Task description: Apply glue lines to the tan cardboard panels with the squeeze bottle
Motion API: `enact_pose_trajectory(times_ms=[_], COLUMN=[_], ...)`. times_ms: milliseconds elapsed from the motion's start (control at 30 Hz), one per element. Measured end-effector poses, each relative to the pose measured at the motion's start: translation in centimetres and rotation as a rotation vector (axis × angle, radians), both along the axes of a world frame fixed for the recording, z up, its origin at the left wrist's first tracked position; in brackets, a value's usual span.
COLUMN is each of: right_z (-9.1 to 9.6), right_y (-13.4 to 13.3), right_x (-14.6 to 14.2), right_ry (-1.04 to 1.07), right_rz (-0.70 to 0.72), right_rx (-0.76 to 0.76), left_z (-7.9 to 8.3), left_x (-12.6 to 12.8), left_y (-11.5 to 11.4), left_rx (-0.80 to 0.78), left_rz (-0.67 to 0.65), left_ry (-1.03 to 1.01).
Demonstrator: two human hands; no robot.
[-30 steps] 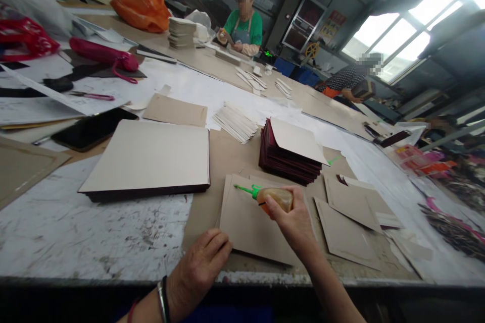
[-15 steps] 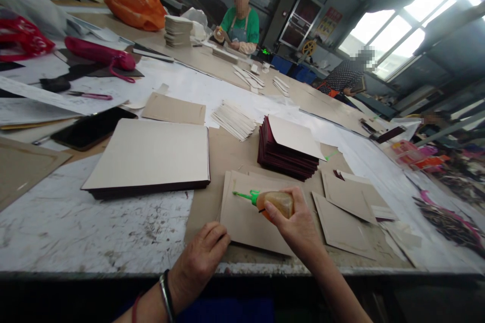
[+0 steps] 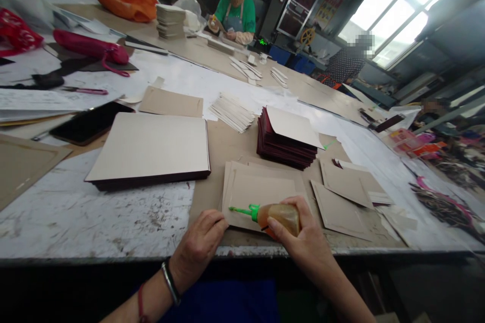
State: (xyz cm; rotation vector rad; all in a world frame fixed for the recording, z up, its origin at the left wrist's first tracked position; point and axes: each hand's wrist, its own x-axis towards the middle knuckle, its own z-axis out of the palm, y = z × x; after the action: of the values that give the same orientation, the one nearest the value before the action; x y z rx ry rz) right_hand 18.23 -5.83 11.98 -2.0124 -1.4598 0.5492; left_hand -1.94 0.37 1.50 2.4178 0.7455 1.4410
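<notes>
My right hand (image 3: 303,242) grips a small amber glue bottle (image 3: 278,214) with a green nozzle pointing left over a beige card sheet (image 3: 261,192). The nozzle tip sits near the sheet's front left corner. My left hand (image 3: 199,247), with bracelets on the wrist, rests with curled fingers on that same corner, at the table's front edge. The sheet lies on top of a few similar sheets.
A maroon stack topped with a beige card (image 3: 290,136) stands behind the sheet. A large flat board (image 3: 149,149) lies to the left, loose beige cards (image 3: 348,197) to the right, a phone (image 3: 89,123) at far left. Two people work at the table's far side.
The glue bottle and my right hand have moved toward me and slightly right, along the sheet toward its front edge. My left hand stays on the corner.
</notes>
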Motion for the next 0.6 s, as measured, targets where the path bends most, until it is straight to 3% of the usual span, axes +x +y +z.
enact_pose_trajectory(times_ms=[333,600], right_z=[0.2,0.0], right_y=[-1.6,-3.4], right_x=[-1.5,0.3], right_ry=[0.059,-0.005], right_rz=[-0.099,-0.113], right_rx=[0.03,-0.007], left_z=[0.1,-0.3], left_x=[-0.3,-0.3], left_y=[-0.2,-0.1], left_rx=[0.019,0.016], left_rz=[0.016,0.005], left_ry=[0.021,0.048])
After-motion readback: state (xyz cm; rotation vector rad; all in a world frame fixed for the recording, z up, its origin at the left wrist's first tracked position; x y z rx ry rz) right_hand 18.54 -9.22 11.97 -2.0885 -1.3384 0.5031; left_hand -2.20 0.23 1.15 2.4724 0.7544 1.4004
